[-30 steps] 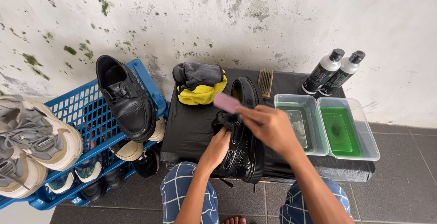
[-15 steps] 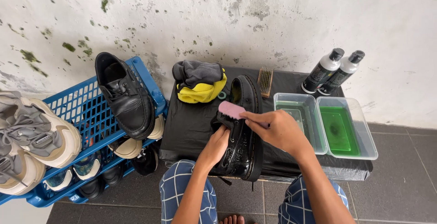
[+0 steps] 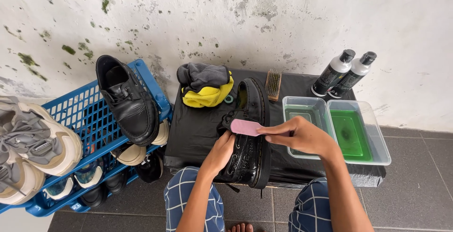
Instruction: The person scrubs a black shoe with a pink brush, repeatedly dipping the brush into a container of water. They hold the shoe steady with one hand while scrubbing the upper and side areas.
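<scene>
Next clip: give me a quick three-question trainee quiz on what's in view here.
1. True or false: the right hand holds a pink brush over the black shoe.
2. Which tub holds the brighter green liquid? A) left tub B) right tub
3. Fill in: the left hand steadies the shoe at its ____ side.

Key: 1 true; 2 B; 3 left.
</scene>
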